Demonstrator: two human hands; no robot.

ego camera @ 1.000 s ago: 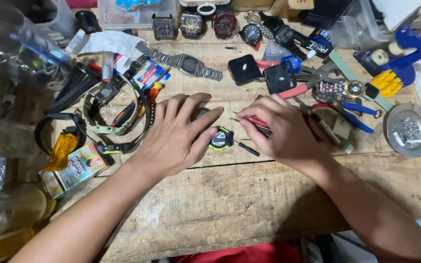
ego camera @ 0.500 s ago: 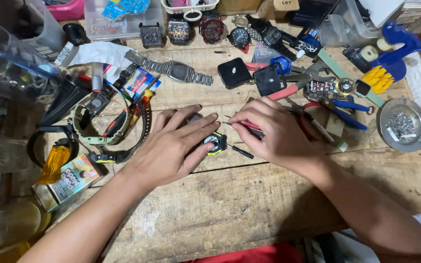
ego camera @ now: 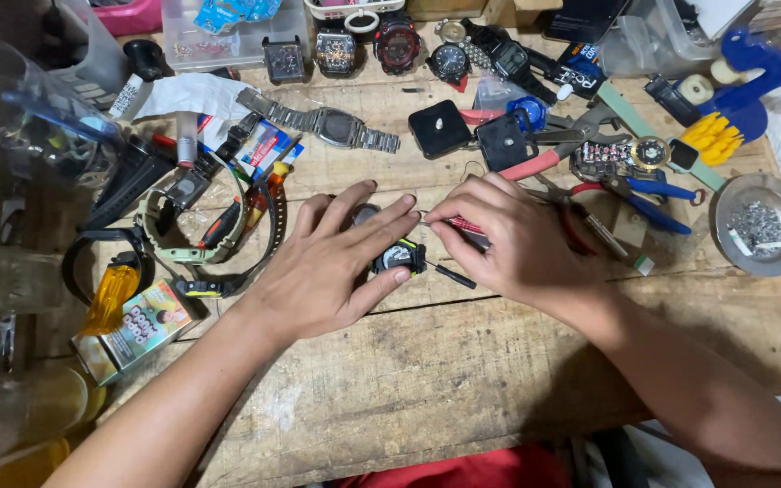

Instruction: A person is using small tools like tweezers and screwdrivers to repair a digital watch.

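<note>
A small black watch body (ego camera: 398, 257) with a pale dial lies on the worn wooden bench (ego camera: 463, 380). My left hand (ego camera: 332, 262) presses down on it, fingers spread over its left side. My right hand (ego camera: 512, 239) pinches a thin red-handled tool (ego camera: 465, 225), its metal tip pointing left toward the watch. A short black pin (ego camera: 455, 276) lies on the wood just below the right hand's fingers.
Several wristwatches (ego camera: 354, 50) line the back edge. A steel-band watch (ego camera: 332, 126), black straps (ego camera: 128, 262), pliers with red and blue handles (ego camera: 630, 185), a metal dish of small parts (ego camera: 758, 224), a blue clamp (ego camera: 748, 86) and a small printed box (ego camera: 133, 330) surround the hands.
Both hands stay on the watch body with only slight shifts. The camera has tilted, so the whole bench sits a little lower in view.
</note>
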